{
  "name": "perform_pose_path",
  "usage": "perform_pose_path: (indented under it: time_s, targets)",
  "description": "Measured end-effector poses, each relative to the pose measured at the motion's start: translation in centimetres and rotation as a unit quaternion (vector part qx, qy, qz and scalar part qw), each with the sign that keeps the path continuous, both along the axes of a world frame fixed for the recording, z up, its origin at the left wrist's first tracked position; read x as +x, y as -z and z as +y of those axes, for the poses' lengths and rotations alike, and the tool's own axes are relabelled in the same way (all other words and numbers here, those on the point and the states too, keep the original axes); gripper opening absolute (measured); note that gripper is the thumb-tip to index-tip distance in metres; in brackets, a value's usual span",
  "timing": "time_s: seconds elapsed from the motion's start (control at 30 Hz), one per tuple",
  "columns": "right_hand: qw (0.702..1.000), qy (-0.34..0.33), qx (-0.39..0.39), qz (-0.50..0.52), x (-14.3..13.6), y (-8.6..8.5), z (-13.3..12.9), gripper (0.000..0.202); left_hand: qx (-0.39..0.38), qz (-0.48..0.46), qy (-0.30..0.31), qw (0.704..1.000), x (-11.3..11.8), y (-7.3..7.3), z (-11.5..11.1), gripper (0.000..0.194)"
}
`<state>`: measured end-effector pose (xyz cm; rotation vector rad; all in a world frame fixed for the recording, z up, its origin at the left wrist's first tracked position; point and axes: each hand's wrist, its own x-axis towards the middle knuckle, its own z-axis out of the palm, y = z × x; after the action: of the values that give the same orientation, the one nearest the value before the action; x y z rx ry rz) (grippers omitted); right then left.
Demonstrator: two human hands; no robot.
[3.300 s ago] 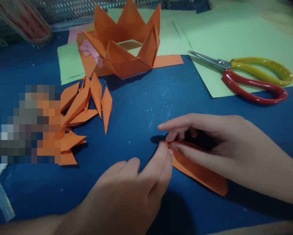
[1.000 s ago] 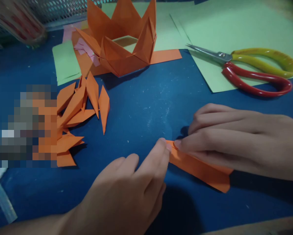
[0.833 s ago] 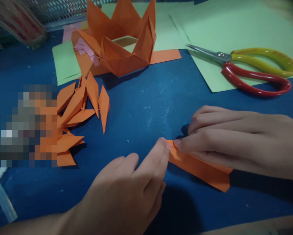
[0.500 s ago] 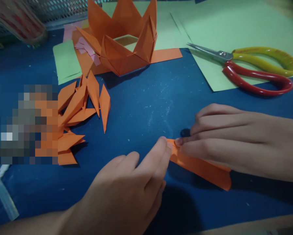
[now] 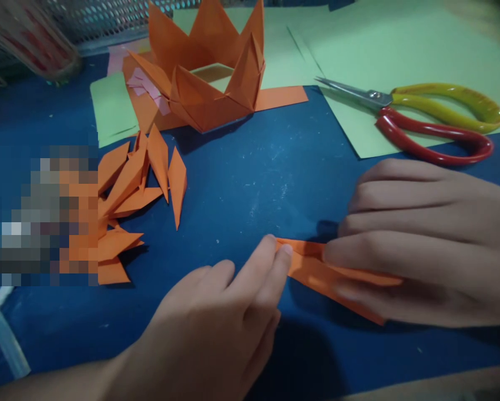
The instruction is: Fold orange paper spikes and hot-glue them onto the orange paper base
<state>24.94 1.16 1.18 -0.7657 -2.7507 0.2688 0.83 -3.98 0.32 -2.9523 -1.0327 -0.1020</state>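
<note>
A folded strip of orange paper (image 5: 316, 275) lies slantwise on the blue tabletop between my hands. My left hand (image 5: 220, 317) presses its fingertips on the strip's left end. Over the right part is my right hand (image 5: 425, 245), its fingers curled and somewhat blurred, touching the upper folded edge; a finger or thumb passes low along the strip. Beyond them stands an orange folded-paper ring with pointed petals (image 5: 216, 106). Several small orange folded-paper pieces (image 5: 126, 189) are heaped to the left of my hands.
Scissors (image 5: 383, 100) with one yellow and one red handle lie partly on green paper sheets (image 5: 400, 50). A smaller green paper (image 5: 113, 108) and pink scraps (image 5: 143, 83) are at the back left, near a jar (image 5: 40, 39) and a mesh basket (image 5: 124, 19). The far left is pixelated.
My right hand has slid right along the strip, away from my left fingertips, showing more of the folded upper edge. My left hand stays on the left end.
</note>
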Motion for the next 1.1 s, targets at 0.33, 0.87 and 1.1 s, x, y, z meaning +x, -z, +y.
perform_pose_path:
  time_s: [0.33,0.87,1.1]
  targets:
    - [0.997,0.032,-0.045,0.050,-1.1,0.6,0.3,0.022,0.037,-0.033,-0.025,0.998,0.2,0.4,0.1,0.040]
    - [0.993,-0.098,0.064,0.012,-0.8,0.3,1.3,0.052,0.034,-0.028,-0.010,0.999,0.2,0.2,0.2,0.041]
    - [0.988,-0.117,0.102,0.025,-0.9,0.3,1.5,0.053,0.019,-0.015,-0.003,1.000,0.5,-0.1,0.3,0.042]
